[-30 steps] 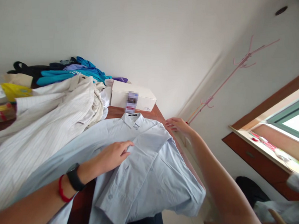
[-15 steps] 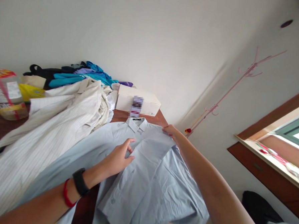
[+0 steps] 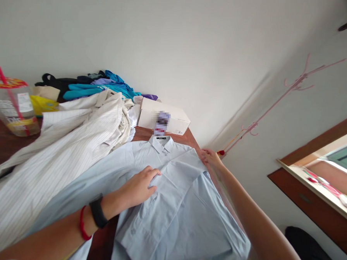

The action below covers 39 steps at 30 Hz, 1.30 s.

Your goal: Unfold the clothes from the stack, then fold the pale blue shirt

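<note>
A light blue shirt (image 3: 180, 207) lies spread on the dark wooden table (image 3: 100, 242), collar toward the far end, one side folded over its middle. My left hand (image 3: 141, 184) rests flat on the folded part, fingers stretched out. It wears a black watch and a red band at the wrist. My right hand (image 3: 210, 158) is at the shirt's right shoulder by the table edge, fingers pinched on the fabric.
A white striped shirt (image 3: 55, 151) lies heaped at the left, with blue and dark clothes (image 3: 92, 84) piled behind it. A white box (image 3: 164, 117) stands beyond the collar. A plastic cup (image 3: 14, 111) stands far left. A pink rack (image 3: 290, 89) hangs on the right wall.
My right hand has shifted along the shirt's right shoulder edge and now pinches it. My left hand has flattened onto the folded part. The view has drifted slightly.
</note>
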Each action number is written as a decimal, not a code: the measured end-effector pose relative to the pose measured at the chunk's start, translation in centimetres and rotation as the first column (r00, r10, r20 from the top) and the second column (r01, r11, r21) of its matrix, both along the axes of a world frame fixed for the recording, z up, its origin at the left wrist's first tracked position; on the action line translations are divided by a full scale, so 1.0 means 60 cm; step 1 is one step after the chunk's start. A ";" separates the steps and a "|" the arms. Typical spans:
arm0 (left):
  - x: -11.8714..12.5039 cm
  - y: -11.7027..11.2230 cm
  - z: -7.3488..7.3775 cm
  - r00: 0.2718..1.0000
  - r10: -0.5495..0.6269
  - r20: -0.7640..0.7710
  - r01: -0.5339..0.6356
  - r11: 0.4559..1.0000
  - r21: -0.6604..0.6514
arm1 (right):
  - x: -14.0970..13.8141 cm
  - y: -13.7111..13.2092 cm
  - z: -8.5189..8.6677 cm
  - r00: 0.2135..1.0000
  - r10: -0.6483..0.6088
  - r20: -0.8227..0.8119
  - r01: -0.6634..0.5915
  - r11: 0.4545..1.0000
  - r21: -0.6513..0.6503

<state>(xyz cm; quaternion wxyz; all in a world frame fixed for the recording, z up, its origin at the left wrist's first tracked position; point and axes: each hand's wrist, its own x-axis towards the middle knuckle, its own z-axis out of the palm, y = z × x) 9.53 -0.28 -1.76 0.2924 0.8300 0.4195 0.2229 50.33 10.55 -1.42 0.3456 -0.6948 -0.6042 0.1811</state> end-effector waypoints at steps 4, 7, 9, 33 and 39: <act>0.000 -0.001 0.006 1.000 0.007 -0.030 -0.008 1.000 -0.007 | 0.021 -0.102 -0.015 0.972 0.167 -0.167 -0.159 0.985 0.061; 0.000 -0.002 0.009 0.998 -0.005 -0.058 0.005 1.000 0.004 | 0.018 -0.146 -0.033 0.968 0.233 -0.088 -0.225 0.970 0.094; 0.000 -0.002 0.011 0.998 -0.006 -0.068 0.007 1.000 0.016 | 0.012 -0.152 -0.041 0.976 0.209 0.065 -0.214 0.973 0.091; -0.011 0.003 0.019 0.996 -0.080 -0.030 0.078 0.995 -0.067 | 0.065 -0.101 -0.043 0.858 0.110 0.502 -0.152 0.988 0.043; -0.012 0.000 0.018 0.995 -0.089 -0.040 0.087 0.995 -0.037 | 0.081 -0.124 -0.028 0.867 0.103 0.488 -0.125 0.992 0.014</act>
